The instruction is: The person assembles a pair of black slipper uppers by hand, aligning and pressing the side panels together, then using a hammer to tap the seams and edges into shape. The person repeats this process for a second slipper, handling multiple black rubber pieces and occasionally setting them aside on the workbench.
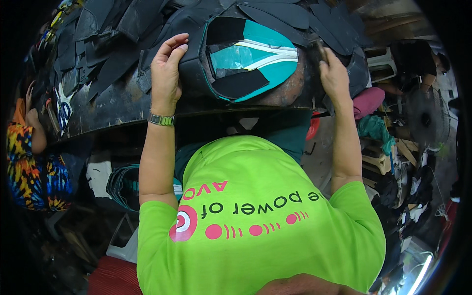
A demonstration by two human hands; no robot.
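A black and teal shoe-upper piece (250, 59) lies on the dark worktable (118, 105) in front of me. My left hand (166, 73), with a metal watch on its wrist, grips the piece's black left edge with curled fingers. My right hand (334, 76) is at the piece's right side, closed around a small dark tool (320, 49) that points toward the far side of the table. What kind of tool it is, I cannot tell. My green shirt fills the lower middle of the view.
Several black cut pieces (113, 29) are heaped along the back and left of the table. A person in bright patterned clothes (24, 157) sits at the left. A stack of teal-edged pieces (123, 186) lies below the table. Plastic stools (378, 160), cloth and a fan (425, 118) crowd the right.
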